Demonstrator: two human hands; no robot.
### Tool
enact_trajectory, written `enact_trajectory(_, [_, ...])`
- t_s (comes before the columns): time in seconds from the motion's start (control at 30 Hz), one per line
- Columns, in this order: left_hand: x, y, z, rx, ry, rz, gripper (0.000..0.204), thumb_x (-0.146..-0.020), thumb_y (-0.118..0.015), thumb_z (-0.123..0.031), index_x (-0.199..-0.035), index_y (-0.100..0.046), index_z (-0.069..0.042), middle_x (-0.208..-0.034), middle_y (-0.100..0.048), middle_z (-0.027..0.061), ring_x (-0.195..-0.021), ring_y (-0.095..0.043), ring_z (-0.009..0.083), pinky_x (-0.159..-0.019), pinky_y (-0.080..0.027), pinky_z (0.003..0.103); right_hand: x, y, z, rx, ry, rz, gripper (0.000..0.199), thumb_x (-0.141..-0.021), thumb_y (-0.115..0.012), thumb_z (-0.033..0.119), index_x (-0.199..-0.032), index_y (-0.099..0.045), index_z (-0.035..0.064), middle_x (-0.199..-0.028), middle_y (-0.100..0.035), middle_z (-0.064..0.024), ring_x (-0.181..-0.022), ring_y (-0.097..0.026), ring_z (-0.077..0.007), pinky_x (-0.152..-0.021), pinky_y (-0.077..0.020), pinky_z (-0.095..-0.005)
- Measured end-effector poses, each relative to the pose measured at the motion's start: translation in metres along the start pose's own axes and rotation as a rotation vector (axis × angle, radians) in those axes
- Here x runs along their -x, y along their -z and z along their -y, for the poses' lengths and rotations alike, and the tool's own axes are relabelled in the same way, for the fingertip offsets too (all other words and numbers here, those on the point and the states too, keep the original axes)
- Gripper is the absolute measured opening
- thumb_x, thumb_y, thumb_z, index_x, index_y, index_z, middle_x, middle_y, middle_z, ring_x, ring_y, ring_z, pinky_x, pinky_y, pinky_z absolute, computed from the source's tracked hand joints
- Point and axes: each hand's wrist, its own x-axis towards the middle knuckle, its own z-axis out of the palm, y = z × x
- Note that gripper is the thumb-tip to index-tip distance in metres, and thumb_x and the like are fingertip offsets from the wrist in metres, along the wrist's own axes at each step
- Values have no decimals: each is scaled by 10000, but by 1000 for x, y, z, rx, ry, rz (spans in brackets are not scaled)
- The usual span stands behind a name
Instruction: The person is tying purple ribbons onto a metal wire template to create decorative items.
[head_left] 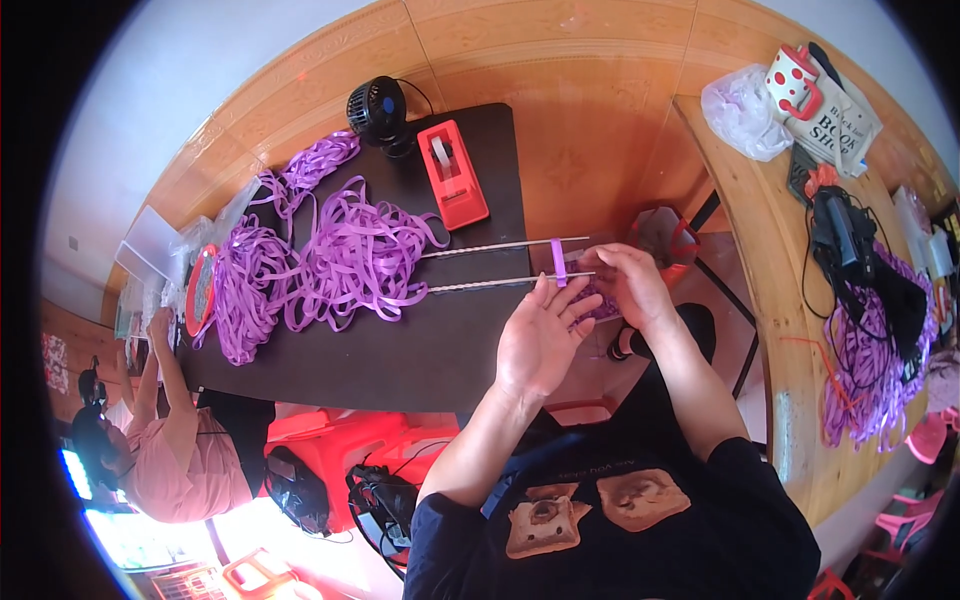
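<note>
Head view, dark table (380,365), purple ribbon (365,255), wood-panelled wall (590,150), left fingers (567,295) spread, right fingers (618,257) curled, grasp unclear

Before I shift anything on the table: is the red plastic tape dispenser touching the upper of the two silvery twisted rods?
Apart. The head view shows black tabletop between the lower end of the dispenser and the upper rod.

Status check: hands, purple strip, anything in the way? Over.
Left hand open, palm up. Right hand beside metal rods, grip unclear. Purple strip lies across both rods. Red tape dispenser sits apart from both hands, not blocking.
</note>
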Motion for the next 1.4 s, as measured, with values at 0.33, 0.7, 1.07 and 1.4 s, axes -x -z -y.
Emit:
enact_trajectory(0.33, [-1, -1, 0, 1, 2, 8, 529, -982, -401, -393, -1345, -363, -10, -1381, -416, 164, -1217, -451, 296, -947, -381, 371, -14, -11, -5, 31, 0, 194, 150, -903, -602, 177, -926, -632, 32, -896, -642, -58, -827, -592, -114, -744, -469, -262])
enact_trajectory(0.7, [0, 6, 1, 25, 2, 30, 546, -983, -385, -385, -1381, -348, -13, -1399, -413, 149, -1211, -453, 287, -948, -377, 364, -39, -14, -30, -207, -284, 448, 115, -889, -605, 118, -952, -598, 22, -979, -650, -128, -866, -660, -199, -752, -541, -288])
enact_trajectory(1.07, [-1, 2, 0, 39, 7, 52, 550, -981, -392, -387, -1372, -345, -4, -1394, -410, 149, -1211, -452, 296, -928, -379, 363, -55, -11, -39, -289, -238, 635, 106, -863, -639, 85, -960, -612, 50, -934, -607, -20, -797, -616, -89, -716, -510, -214])
enact_trajectory(1.4, [-2, 6, 1, 38, 5, 37, 552, -976, -397, -400, -1354, -361, 0, -1384, -420, 147, -1203, -461, 293, -933, -382, 367, -38, -26, -19, -74, -278, 325, 224, -866, -609, 48, -1087, -617, 9, -1018, -658, -113, -896, -648, -197, -794, -535, -298])
